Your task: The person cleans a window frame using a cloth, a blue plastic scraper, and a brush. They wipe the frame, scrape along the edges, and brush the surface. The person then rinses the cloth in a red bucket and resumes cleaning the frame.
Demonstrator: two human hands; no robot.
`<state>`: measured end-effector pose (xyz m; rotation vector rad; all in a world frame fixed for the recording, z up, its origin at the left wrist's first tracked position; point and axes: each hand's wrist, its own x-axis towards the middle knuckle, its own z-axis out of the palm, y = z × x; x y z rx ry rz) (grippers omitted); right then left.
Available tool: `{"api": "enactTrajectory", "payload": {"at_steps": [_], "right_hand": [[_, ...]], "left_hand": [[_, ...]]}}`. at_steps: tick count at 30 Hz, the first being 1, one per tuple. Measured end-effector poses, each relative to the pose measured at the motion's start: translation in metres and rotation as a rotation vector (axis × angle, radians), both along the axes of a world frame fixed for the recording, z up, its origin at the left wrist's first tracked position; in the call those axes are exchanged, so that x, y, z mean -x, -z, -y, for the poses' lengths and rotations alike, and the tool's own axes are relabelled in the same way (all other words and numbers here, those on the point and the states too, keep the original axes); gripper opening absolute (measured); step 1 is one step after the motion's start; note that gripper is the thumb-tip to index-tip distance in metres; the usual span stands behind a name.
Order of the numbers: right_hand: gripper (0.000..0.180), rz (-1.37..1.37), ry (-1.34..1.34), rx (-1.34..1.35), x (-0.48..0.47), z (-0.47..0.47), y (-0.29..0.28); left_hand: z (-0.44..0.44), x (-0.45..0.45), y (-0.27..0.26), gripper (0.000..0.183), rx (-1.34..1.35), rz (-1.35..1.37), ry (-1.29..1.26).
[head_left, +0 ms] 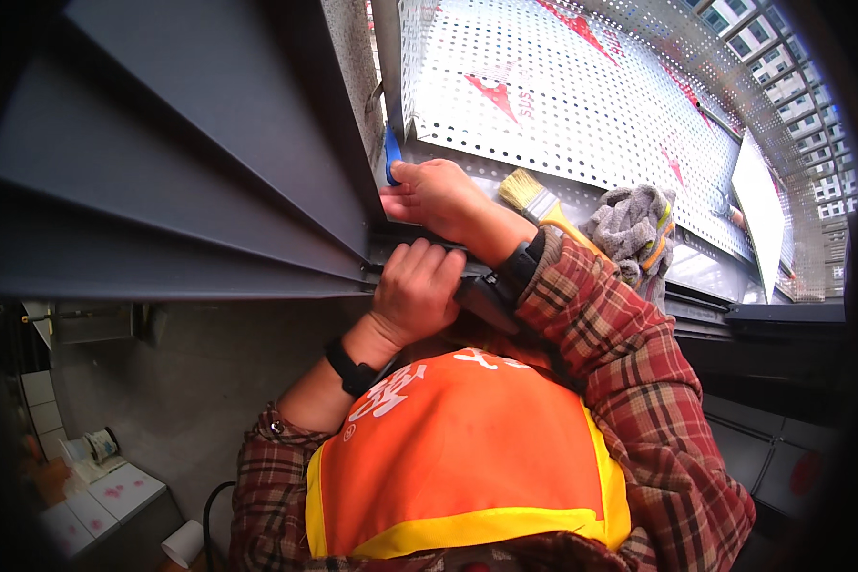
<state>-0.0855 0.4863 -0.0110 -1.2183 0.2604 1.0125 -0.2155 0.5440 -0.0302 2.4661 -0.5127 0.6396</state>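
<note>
My right hand (440, 196) pinches a slim blue tool (393, 151) between thumb and fingers, beside the upright window frame (361, 93). What the tool's far end looks like is hard to make out. Just below, my left hand (420, 286) is curled over the dark sill-side frame rail (379, 236), knuckles up. A flat paintbrush (531, 196) with pale bristles and a yellow handle lies beside my right forearm, which partly covers its handle. Next to it rests a crumpled grey knit work glove (633, 229) with coloured edging.
A perforated metal sheet (565, 107) with red printed marks lines a cage outside the window. A white panel (758, 214) leans at its right. The dark folded panel (186, 143) fills the left. Below stand white boxes (125, 493) and a white roll (184, 543) near a black cable (207, 522).
</note>
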Motion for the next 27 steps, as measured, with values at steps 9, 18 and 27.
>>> {"api": "enactTrajectory", "payload": {"at_steps": [9, 18, 27], "right_hand": [[0.021, 0.237, -0.117, 0.14, -0.012, 0.002, 0.0], [0.023, 0.433, -0.39, 0.399, -0.015, 0.025, -0.015], [0.03, 0.714, -0.325, 0.405, 0.009, 0.086, -0.038]], "left_hand": [[0.001, -0.001, 0.001, 0.024, -0.045, -0.053, -0.022], [0.002, 0.0, 0.004, 0.015, -0.039, -0.014, -0.041], [0.004, -0.002, 0.001, 0.014, -0.04, -0.021, -0.032]]}}
